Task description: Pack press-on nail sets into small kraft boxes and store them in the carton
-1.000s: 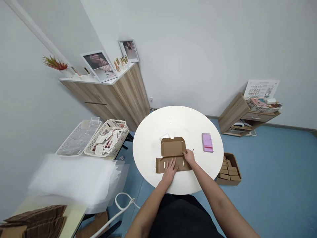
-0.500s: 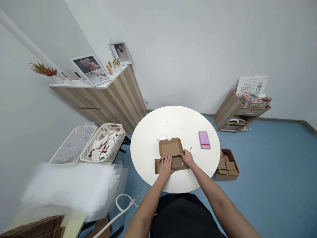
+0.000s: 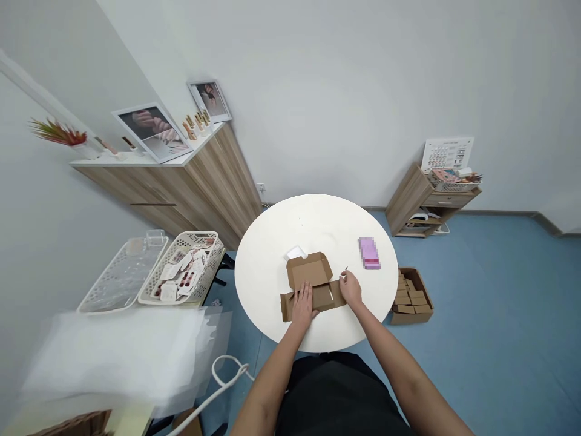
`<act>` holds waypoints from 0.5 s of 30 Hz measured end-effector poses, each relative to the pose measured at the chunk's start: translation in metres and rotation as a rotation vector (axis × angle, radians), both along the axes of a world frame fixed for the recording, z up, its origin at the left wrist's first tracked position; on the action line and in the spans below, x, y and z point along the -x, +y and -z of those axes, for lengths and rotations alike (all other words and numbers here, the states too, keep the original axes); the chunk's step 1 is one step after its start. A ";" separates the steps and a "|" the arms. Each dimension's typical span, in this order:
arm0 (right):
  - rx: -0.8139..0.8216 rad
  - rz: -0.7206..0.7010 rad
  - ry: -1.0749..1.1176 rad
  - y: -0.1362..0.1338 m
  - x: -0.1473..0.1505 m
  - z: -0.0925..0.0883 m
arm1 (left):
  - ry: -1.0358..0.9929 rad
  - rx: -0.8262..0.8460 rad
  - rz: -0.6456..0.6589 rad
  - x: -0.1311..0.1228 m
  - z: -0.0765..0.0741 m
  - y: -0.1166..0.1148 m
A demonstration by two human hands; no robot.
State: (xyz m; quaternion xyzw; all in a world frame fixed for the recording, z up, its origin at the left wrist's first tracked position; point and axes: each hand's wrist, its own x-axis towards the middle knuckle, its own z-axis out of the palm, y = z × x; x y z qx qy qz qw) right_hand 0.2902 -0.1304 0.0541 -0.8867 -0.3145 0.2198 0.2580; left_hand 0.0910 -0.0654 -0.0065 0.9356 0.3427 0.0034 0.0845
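A partly folded brown cardboard box [image 3: 311, 281] lies near the front of the round white table [image 3: 272, 260]. My left hand [image 3: 302, 303] rests flat on the box's near flap with fingers stretched out. My right hand [image 3: 350, 287] touches the box's right edge with fingers curled; what it grips, if anything, is too small to make out. A small white packet [image 3: 295, 252] lies just behind the box. A pink pack [image 3: 368, 252] sits to the right on the table.
An open carton of folded brown boxes [image 3: 411, 297] stands on the blue floor at the right. Two white baskets [image 3: 181, 275] sit on the left, one holding small packets. Clear plastic sheets [image 3: 113, 357] lie at the lower left. Wooden cabinets line the walls.
The view has drifted right. My left hand slid up onto the box's left half, and my right hand moved from the box's corner to just off its right edge.
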 end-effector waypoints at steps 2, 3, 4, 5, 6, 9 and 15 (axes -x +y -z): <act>0.042 0.095 0.117 -0.008 -0.015 0.003 | -0.003 0.000 0.002 0.000 0.000 0.000; 0.085 0.120 0.192 -0.012 -0.020 0.005 | -0.006 -0.003 0.004 0.000 0.000 0.001; 0.125 0.128 0.263 -0.015 -0.024 0.007 | -0.009 -0.007 0.006 0.000 0.000 0.001; 0.151 0.125 0.319 -0.018 -0.025 0.010 | -0.012 -0.012 0.008 0.000 0.000 0.001; 0.163 0.118 0.358 -0.020 -0.025 0.012 | -0.014 -0.016 0.010 0.001 0.000 0.001; 0.170 0.096 0.438 -0.021 -0.014 0.016 | -0.009 -0.023 0.019 0.001 0.002 0.000; 0.175 0.027 0.432 -0.014 0.010 0.015 | 0.020 -0.028 0.000 0.000 0.009 -0.002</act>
